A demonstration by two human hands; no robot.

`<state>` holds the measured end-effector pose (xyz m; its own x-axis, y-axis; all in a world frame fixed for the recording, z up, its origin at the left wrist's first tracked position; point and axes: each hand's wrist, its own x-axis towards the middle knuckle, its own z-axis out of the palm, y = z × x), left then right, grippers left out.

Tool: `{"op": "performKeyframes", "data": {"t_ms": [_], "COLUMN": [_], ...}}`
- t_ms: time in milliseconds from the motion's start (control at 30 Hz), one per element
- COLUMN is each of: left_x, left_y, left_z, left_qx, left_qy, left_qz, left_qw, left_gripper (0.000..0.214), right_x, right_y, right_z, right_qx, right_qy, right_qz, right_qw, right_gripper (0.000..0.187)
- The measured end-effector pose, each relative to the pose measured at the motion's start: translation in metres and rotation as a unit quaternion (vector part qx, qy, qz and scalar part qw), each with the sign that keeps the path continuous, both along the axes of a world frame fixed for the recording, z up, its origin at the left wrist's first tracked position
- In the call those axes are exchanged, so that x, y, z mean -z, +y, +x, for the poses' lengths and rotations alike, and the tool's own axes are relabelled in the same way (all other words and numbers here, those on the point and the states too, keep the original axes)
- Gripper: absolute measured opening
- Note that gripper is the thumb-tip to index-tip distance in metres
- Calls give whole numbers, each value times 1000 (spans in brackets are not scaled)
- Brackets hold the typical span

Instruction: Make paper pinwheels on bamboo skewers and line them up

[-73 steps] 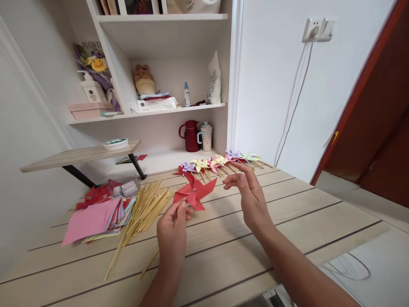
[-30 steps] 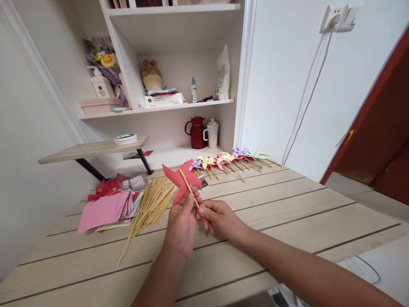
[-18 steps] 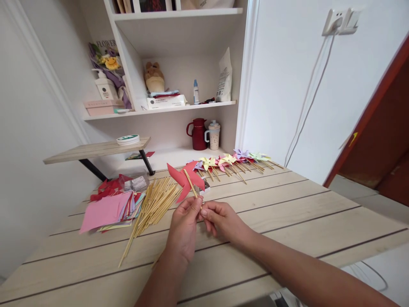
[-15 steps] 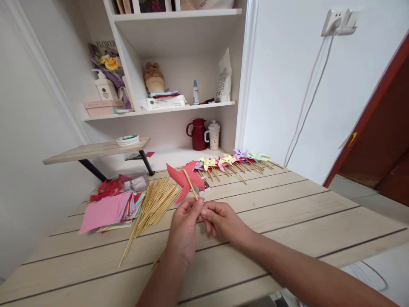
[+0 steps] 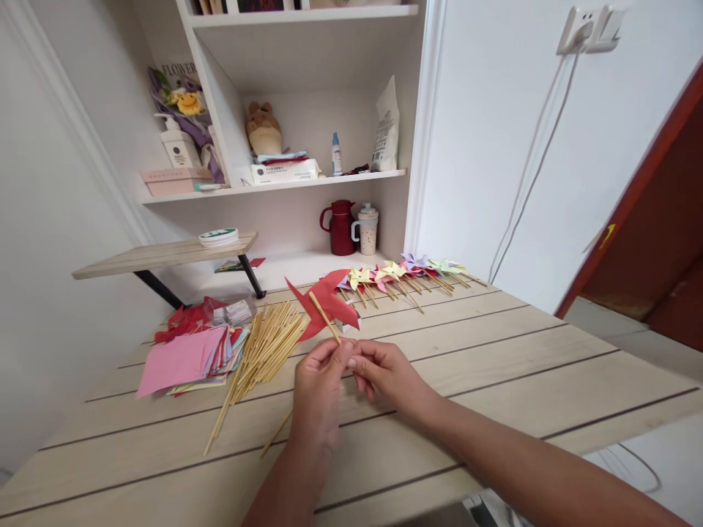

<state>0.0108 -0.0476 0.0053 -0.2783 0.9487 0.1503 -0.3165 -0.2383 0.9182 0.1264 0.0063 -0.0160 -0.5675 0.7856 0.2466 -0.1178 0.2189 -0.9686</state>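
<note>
Red pinwheel [image 5: 332, 300] above the table [image 5: 494, 373], mid-scene, back toward me. Should handle light, folds easily creased; its stick [image 5: 325, 318] looks stiffer, so hold low on that. My left hand [image 5: 317, 380] pinches it there; my right hand [image 5: 389, 375] meets it, grip hidden, can't tell. Loose sticks [image 5: 269, 340] left, other pinwheels [image 5: 391, 271] far right.

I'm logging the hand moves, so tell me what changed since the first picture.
The right hand came down and inward to the left hand, which still holds the red pinwheel, now turned so its stick faces the camera. The stick pile and paper stack stayed put.
</note>
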Motion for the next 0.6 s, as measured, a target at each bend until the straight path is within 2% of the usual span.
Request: {"op": "performKeyframes", "data": {"t_ms": [100,267,467,600], "left_x": [3,6,-1,1], "left_y": [1,4,4,6], "left_z": [-1,-2,-1,-4], "left_qx": [24,25,102,97], "left_qy": [-8,-42,-78,-92], "left_qz": [3,-6,9,-2], "left_qw": [1000,999,992,991], "left_gripper": [31,35,34,35], "right_x": [0,-3,-2,-4], "right_y": [0,-1,2,0], "right_z": [0,-1,-2,-1], "right_qx": [17,27,30,20], "right_qy": [14,24,39,49], "right_qz": [-20,-27,-40,-33], "right_qw": [1000,999,998,998], "right_gripper": [43,45,43,44]}}
